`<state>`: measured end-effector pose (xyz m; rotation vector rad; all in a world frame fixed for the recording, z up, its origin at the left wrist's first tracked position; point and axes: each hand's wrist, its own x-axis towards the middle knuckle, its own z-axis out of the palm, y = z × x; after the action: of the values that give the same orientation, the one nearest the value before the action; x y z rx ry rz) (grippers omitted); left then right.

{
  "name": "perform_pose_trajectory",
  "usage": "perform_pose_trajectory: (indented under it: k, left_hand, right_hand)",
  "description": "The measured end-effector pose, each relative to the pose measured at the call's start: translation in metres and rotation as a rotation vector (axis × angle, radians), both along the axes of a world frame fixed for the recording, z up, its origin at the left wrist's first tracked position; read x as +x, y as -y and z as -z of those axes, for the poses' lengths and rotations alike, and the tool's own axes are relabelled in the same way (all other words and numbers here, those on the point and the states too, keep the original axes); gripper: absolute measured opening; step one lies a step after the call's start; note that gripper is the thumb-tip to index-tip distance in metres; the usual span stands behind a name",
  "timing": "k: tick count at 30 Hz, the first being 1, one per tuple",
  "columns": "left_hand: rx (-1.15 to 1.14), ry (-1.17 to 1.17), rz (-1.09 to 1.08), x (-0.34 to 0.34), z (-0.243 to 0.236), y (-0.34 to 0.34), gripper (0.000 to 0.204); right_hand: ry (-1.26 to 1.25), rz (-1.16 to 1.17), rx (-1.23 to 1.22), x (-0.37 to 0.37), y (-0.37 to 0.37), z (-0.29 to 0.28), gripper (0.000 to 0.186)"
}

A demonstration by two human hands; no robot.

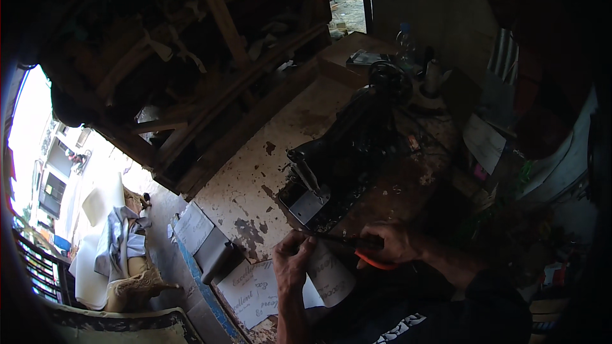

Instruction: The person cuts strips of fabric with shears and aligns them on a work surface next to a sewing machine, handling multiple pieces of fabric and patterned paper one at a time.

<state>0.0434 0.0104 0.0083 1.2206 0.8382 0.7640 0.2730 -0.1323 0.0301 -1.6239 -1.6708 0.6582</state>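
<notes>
My left hand (292, 256) is closed on the top edge of a curved, printed sheet (330, 280), low in the middle of the view. My right hand (392, 248) grips orange-handled scissors (373, 260), their dark blades reaching left to that edge beside my left fingers. Just beyond both hands is a black sewing machine (338, 130) on a worn tabletop (239, 191), its metal plate (305, 200) nearest to me. More printed paper (245, 290) lies beside and partly under my left arm, and a dark grey folded piece (220, 255) sits left of it.
A dark wooden shelf rack (223, 32) rises along the table's far-left side. A plastic bottle (405, 41) stands behind the machine. Pale fabric and padding (111, 248) are piled at left, by a bright doorway. Boards and sheets (484, 140) lean at the right.
</notes>
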Motion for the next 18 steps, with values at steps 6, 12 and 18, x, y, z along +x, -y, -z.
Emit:
perform_pose_trajectory:
  k: [6, 12, 18]
  left_hand:
    - [-0.013, -0.026, -0.046, 0.001, -0.009, 0.004, 0.013]
    - [0.098, -0.058, -0.086, 0.012, -0.012, 0.003, 0.017]
    - [0.19, -0.128, -0.142, 0.029, -0.007, -0.008, 0.025]
  right_hand:
    - [0.045, 0.149, -0.027, 0.013, -0.001, 0.029, 0.05]
    - [-0.256, 0.048, 0.108, -0.016, -0.013, 0.003, 0.062]
    - [-0.385, 0.108, -0.258, -0.035, -0.012, 0.035, 0.043]
